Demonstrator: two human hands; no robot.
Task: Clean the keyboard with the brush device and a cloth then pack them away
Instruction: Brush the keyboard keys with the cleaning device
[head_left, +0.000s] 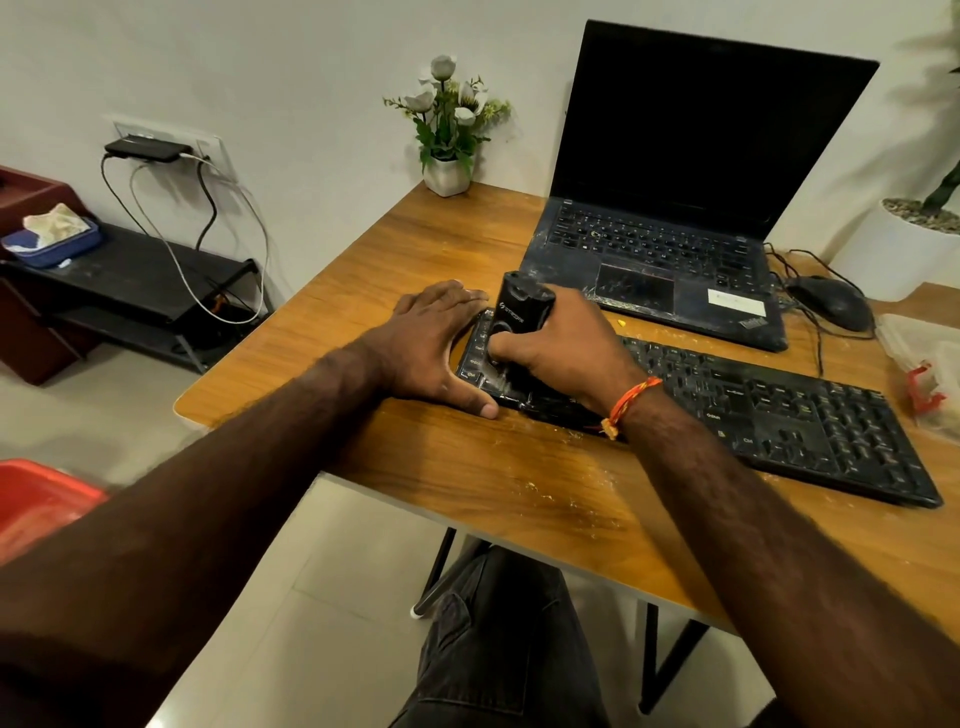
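Observation:
A black keyboard (753, 410) lies slantwise on the wooden desk (467, 467), dusty and flecked with crumbs. My right hand (561, 348) grips the black brush device (519, 312), held upright with its lower end down on the keyboard's left keys. My left hand (431, 348) lies flat on the desk against the keyboard's left end, fingers straight, thumb along the front corner. A light cloth (54, 221) sits in a blue tray on a side shelf at far left.
An open, dusty laptop (675, 234) stands behind the keyboard. A black mouse (831, 301) with its cable lies at right, next to a clear plastic box (924, 358). A small flower pot (447, 171) stands at the desk's back corner. A red chair (41, 499) is at left.

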